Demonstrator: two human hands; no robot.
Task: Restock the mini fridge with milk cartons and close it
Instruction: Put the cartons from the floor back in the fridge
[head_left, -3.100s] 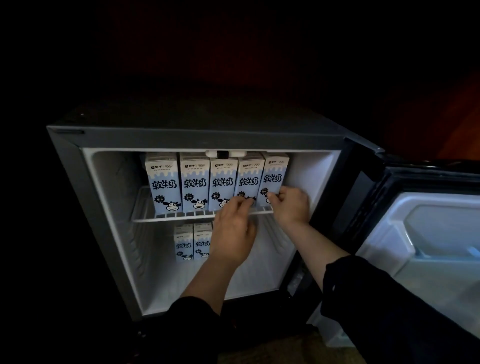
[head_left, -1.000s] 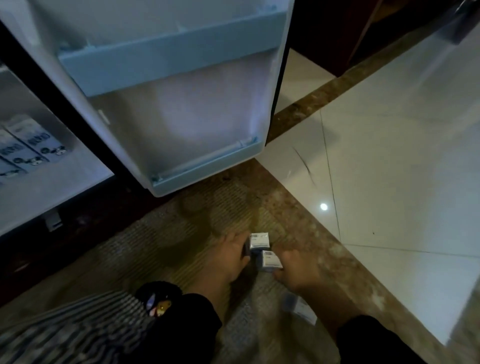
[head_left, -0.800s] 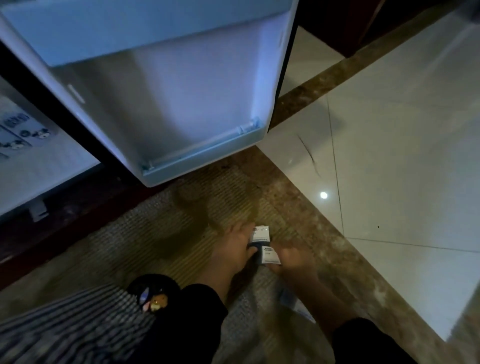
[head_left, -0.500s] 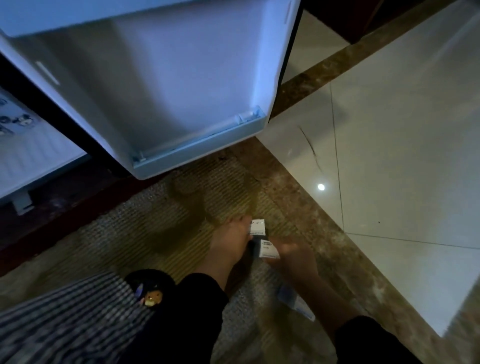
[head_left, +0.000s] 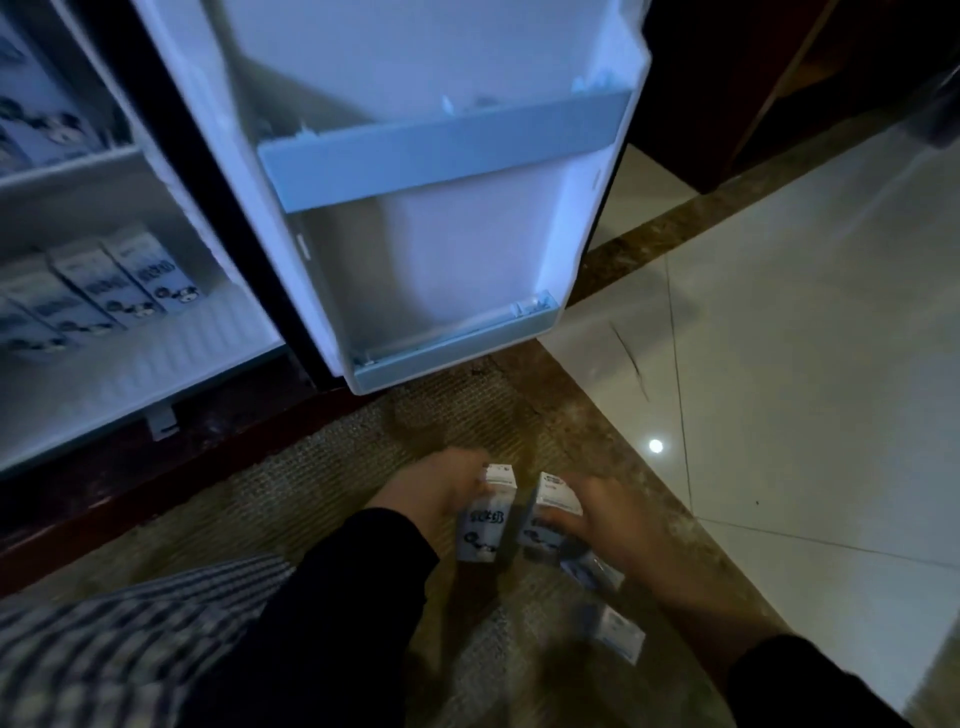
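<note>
My left hand (head_left: 441, 488) grips a white and blue milk carton (head_left: 485, 519), held upright just above the floor. My right hand (head_left: 608, 519) grips a second milk carton (head_left: 550, 512) right beside it. Two more cartons lie on the floor under my right forearm, one (head_left: 592, 569) near the wrist and one (head_left: 621, 634) closer to me. The mini fridge (head_left: 135, 364) stands open at the left, with several cartons (head_left: 104, 291) on its floor and more on the upper shelf (head_left: 47, 130). Its door (head_left: 441, 156) swings out toward me.
A brown woven mat (head_left: 322, 467) covers the floor in front of the fridge. Glossy white tiles (head_left: 805, 338) with a brown border strip lie to the right. Dark wooden furniture (head_left: 753, 78) stands at the back right. My checked trouser leg (head_left: 104, 649) fills the lower left.
Earlier both hands were at the upper shelf cartons in the fridge. Since then they dropped to the floor, each closed on a carton, and have lifted them slightly as the view tilted up.
</note>
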